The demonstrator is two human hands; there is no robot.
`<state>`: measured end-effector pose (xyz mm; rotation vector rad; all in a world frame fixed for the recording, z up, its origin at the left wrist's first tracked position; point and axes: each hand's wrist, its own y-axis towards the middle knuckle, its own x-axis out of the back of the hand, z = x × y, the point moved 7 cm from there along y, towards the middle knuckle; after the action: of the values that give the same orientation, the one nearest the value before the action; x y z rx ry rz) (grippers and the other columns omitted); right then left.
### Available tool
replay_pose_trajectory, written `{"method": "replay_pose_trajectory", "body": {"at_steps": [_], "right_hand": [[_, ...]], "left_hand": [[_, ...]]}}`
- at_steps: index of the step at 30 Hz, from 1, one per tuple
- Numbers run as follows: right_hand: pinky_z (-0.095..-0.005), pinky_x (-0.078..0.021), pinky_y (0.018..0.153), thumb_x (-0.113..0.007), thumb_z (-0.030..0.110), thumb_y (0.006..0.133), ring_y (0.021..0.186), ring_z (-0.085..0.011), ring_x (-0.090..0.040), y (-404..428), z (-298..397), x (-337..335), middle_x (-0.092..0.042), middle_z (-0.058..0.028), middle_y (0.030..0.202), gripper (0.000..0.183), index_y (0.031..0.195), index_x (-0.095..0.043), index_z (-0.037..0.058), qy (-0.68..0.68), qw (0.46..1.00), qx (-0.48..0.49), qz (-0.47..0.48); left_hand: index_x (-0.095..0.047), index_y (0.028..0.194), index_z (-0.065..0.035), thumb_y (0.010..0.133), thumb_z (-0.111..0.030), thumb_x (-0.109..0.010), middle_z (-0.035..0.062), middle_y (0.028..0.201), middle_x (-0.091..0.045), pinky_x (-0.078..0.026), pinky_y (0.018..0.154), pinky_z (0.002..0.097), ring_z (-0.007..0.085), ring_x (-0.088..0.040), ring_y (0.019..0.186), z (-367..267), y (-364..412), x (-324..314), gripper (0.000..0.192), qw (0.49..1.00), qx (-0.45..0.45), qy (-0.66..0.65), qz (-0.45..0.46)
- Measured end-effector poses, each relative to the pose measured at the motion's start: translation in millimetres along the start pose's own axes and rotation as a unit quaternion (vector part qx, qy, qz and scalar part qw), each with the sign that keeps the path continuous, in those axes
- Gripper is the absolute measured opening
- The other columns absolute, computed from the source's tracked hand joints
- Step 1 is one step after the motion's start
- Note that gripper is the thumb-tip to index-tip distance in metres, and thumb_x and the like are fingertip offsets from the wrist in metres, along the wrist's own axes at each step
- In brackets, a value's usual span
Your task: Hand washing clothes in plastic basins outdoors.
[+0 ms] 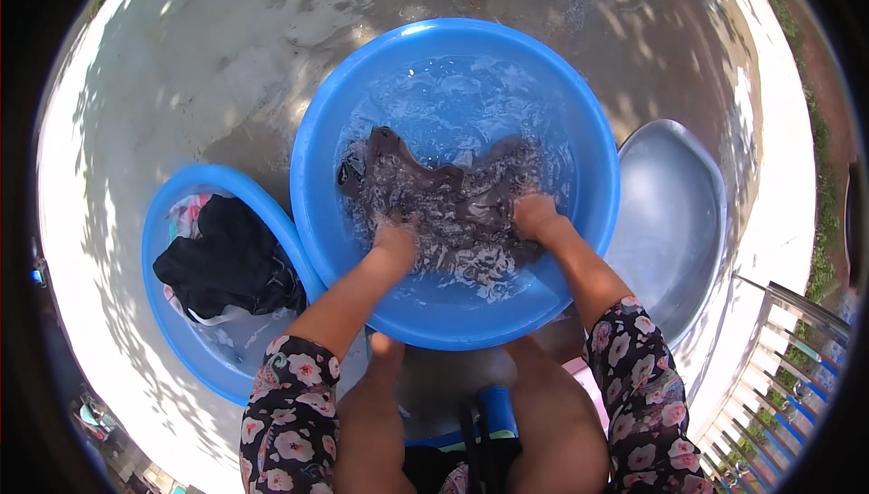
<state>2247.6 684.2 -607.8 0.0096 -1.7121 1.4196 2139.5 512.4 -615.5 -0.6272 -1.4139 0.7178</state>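
Observation:
A large round blue plastic tub (453, 339) of water stands before me, and a dark grey-brown garment (434, 185) lies spread in it, partly under rippling water. My left hand (396, 239) dips into the water at the garment's near left part, its fingers hidden. On the right, my right hand (534, 214) is also partly under water at the garment's right side, its fingers not visible. Whether either hand grips the cloth cannot be seen. Beside the tub at the left, a smaller blue basin (159, 341) holds a black garment (224, 260) over lighter, patterned cloth and some water.
A large silver-coloured metal basin (669, 222) stands against the tub's right side. Below the tub, between my legs, is a blue object (497, 407). The concrete floor (224, 53) lies around, with a metal railing (774, 372) at the lower right.

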Motion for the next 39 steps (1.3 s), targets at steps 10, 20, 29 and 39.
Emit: {"method": "replay_pose_trajectory", "body": {"at_steps": [10,20,29,39], "right_hand": [[-0.0425,-0.0466,0.074,-0.049,0.007,0.073,0.083,-0.0331,-0.06,-85,5,56,-0.062,-0.0167,0.087,0.039,0.11,-0.057,0.0161,0.067,0.98,0.021,-0.186],[-0.0299,-0.0524,0.059,-0.045,-0.002,0.076,0.072,-0.0175,-0.06,-224,-11,216,-0.061,-0.0088,0.084,0.022,0.092,-0.06,-0.0014,0.629,0.712,0.157,-0.269],[-0.0327,-0.0461,0.067,-0.073,0.024,0.064,0.074,-0.0171,-0.06,-326,81,315,-0.063,-0.0127,0.082,0.042,0.098,-0.059,0.0027,0.319,0.777,0.269,-0.471],[-0.0296,-0.0427,0.062,-0.066,0.015,0.075,0.068,-0.0122,-0.056,-392,115,405,-0.062,-0.0045,0.074,0.017,0.088,-0.064,0.0037,0.266,0.717,0.229,-0.602]], "left_hand": [[-0.06,0.102,-0.0148,0.081,-0.022,-0.049,0.0095,0.098,-0.06,-0.043,0.081,0.0428,0.0276,-0.056,0.095,56,-96,64,0.025,0.978,0.033,-0.129,-0.159],[-0.06,0.082,-0.0014,0.068,-0.005,-0.055,0.0196,0.073,-0.057,-0.043,0.064,0.0412,0.0363,-0.056,0.07,97,-252,271,0.015,0.768,-0.038,-0.337,-0.543],[-0.064,0.081,-0.0026,0.063,-0.007,-0.054,0.0202,0.078,-0.06,-0.046,0.071,0.0404,0.0362,-0.057,0.075,53,-348,393,0.021,0.688,-0.113,-0.287,-0.657],[-0.024,0.136,-0.0095,0.067,-0.01,-0.066,0.0146,0.134,-0.031,-0.033,0.097,0.0332,0.0274,-0.028,0.126,50,-391,298,0.08,0.363,-0.069,-0.392,-0.843]]}}
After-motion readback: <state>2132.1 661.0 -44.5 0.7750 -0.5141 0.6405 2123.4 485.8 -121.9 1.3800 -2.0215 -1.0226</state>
